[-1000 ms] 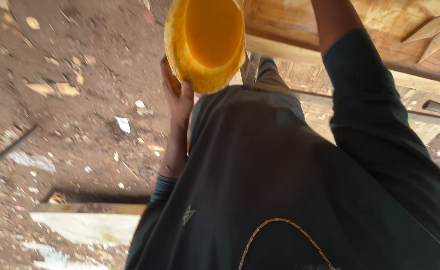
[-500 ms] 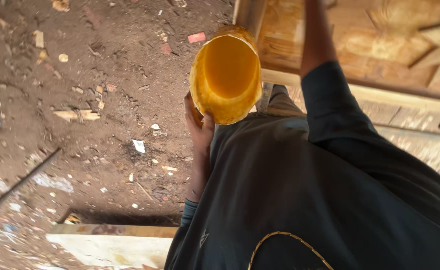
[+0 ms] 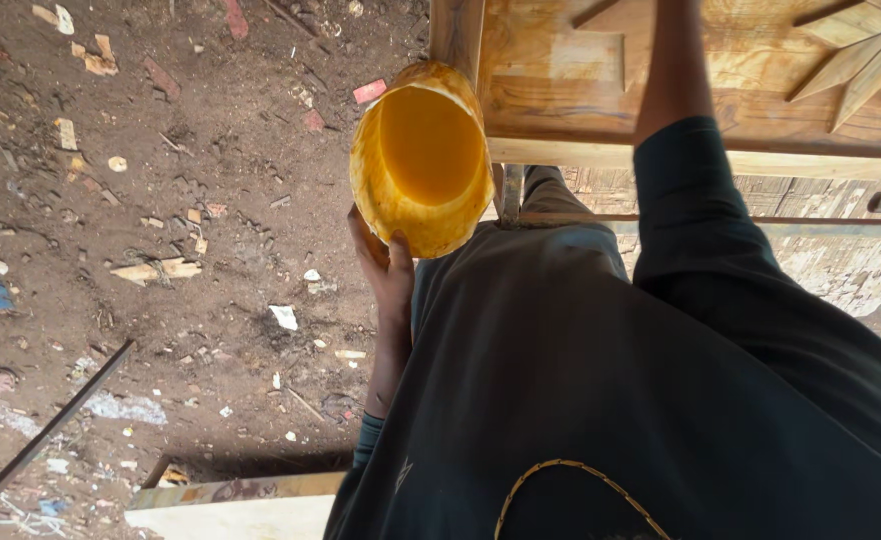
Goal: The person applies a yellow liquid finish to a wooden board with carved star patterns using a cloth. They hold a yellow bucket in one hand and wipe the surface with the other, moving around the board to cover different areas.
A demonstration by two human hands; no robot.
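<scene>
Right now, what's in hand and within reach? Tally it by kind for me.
Yellow bowl-shaped container, held by the left hand: 1
Carved wooden panel, right arm reaching over it: 1
Long dark rod on the dirt ground: 1
Total: 3

One head-worn view — looking steeply down, close over the torso (image 3: pixel 601 400), dirt ground (image 3: pixel 161 250) beyond

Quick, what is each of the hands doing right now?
Left hand: closed on the rim of the yellow bowl, holding it up.
Right hand: out of view; only the arm shows, reaching over the carved wooden panel.
</scene>
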